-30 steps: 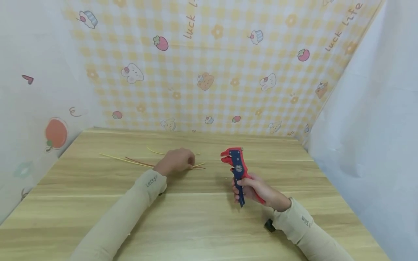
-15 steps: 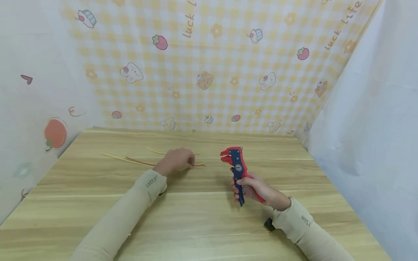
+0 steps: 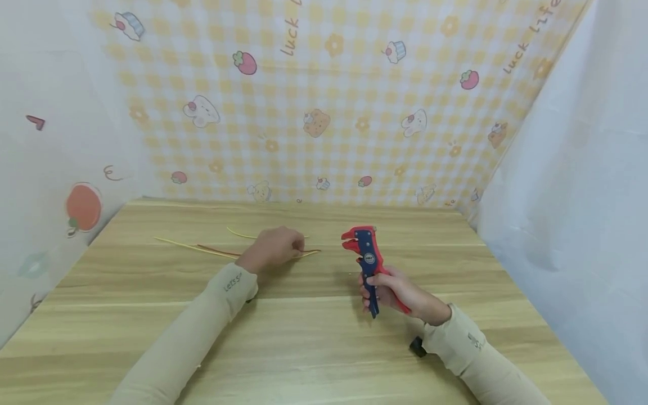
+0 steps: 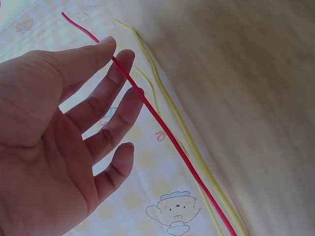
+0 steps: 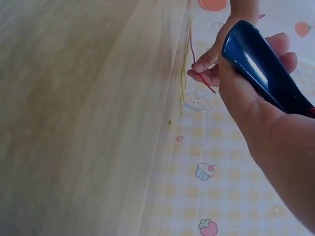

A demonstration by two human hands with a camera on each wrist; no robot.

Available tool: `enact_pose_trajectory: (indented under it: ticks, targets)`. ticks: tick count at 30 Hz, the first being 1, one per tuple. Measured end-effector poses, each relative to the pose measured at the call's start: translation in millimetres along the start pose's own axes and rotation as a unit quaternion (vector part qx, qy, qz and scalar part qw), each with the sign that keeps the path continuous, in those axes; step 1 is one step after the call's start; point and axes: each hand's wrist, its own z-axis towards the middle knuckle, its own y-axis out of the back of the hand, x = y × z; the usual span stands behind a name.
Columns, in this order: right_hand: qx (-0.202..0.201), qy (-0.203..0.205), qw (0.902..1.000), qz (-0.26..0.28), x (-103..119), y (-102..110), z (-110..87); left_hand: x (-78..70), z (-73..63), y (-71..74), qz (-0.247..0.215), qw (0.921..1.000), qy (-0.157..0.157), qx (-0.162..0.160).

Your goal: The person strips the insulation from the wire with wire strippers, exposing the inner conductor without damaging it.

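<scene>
My left hand [image 3: 273, 247] is at the left-centre of the table, pinching a red wire [image 4: 172, 140] between thumb and index finger. In the left wrist view the other fingers are loosely bent and the wire slants past their tips. A yellow wire [image 4: 170, 98] runs beside the red one, apart from the fingers. Farther back on the table lies another thin yellow wire [image 3: 239, 233], partly behind the hand. My right hand [image 3: 397, 292] grips the handles of a red and blue wire stripper [image 3: 368, 247], its head pointing up and its red jaws facing left, apart from the wires.
A wood-grain table [image 3: 304, 349] spreads under both hands. Behind it hangs a yellow checked cloth [image 3: 314, 84], with white sheeting [image 3: 557, 169] at the right side. A tiny yellow piece [image 5: 170, 122] lies on the table near the wires.
The red wire has lifted; its right end now sits above the yellow wire's end instead of below it. Both hands and the wire stripper stay nearly in place.
</scene>
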Motion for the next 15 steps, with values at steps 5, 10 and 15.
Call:
enact_pose_trajectory:
  ticks: [5, 10, 15]
  targets:
    - [-0.009, -0.004, 0.9999, -0.006, 1.1, -0.7, 1.4, -3.4, -0.6, 2.5, 0.003, 0.9999, -0.009, -0.011]
    - [-0.012, -0.006, 0.9999, -0.010, 3.1, -1.6, 4.2, -6.4, -1.0, 5.1, 0.009, 0.9994, -0.025, -0.022]
    - [-0.015, -0.006, 0.9997, -0.017, 4.9, -2.0, 6.6, -8.4, -2.4, 6.9, 0.009, 0.9987, -0.033, -0.037]
